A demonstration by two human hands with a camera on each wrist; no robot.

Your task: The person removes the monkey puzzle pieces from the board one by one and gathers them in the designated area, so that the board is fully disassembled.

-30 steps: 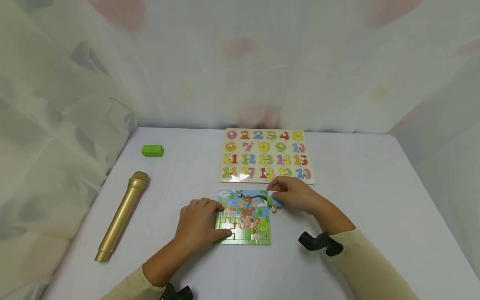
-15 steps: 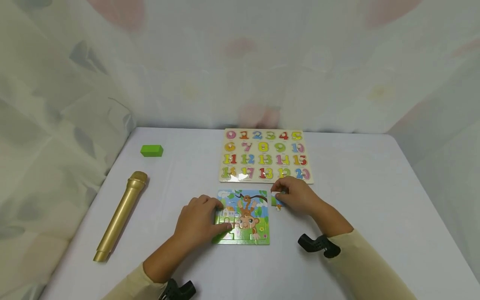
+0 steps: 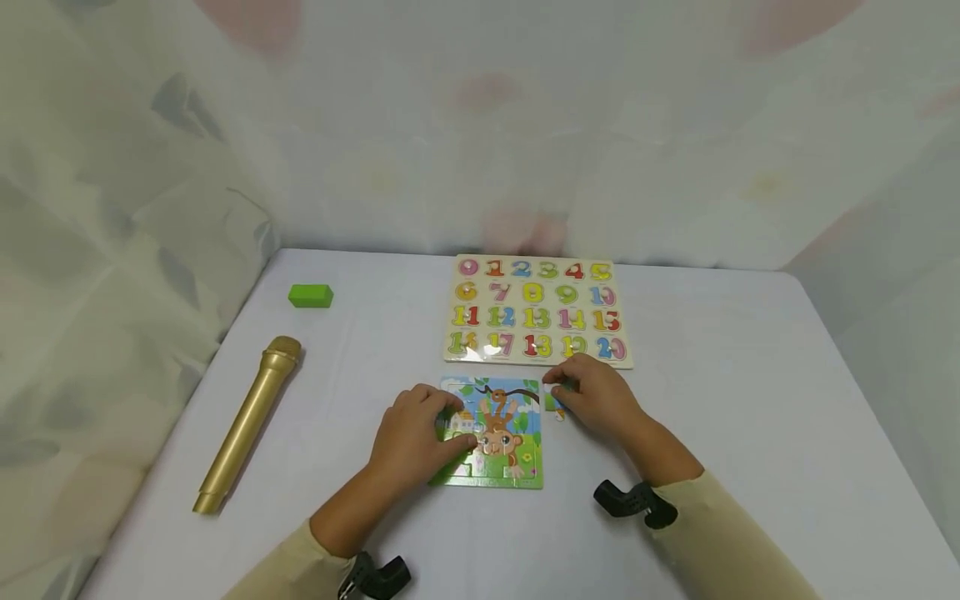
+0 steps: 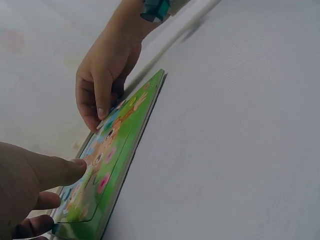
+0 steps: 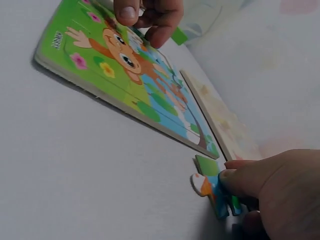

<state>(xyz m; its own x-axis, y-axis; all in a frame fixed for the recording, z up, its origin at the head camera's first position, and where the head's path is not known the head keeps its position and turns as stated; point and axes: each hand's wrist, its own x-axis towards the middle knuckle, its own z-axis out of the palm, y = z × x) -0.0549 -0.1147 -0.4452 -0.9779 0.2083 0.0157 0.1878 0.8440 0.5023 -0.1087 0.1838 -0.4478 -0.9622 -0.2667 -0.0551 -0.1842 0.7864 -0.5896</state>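
A jigsaw puzzle (image 3: 487, 481) with a hanging monkey picture lies flat on the table in the head view. My left hand (image 3: 416, 437) is at its left edge, thumb and fingers spread loosely over the board; the thumb (image 4: 65, 172) reaches over the picture in the left wrist view. Just right of the board's upper right corner, my right hand (image 3: 596, 396) pinches a small puzzle piece (image 5: 215, 187) coloured green, blue and orange. The right wrist view shows it apart from the board. Whether a second piece lies under it, I cannot tell, as the fingers hide part.
A wooden number board (image 3: 536, 308) with colourful numerals 0 to 20 lies directly behind the puzzle. On the left are a gold microphone (image 3: 247, 425) and a green block (image 3: 311, 296). Patterned curtains (image 3: 480, 125) stand behind and beside the white table.
My right hand has drawn the puzzle piece slightly rightward, away from the board's edge. The left hand stays by the board with a small shift. The head view has also shifted a little.
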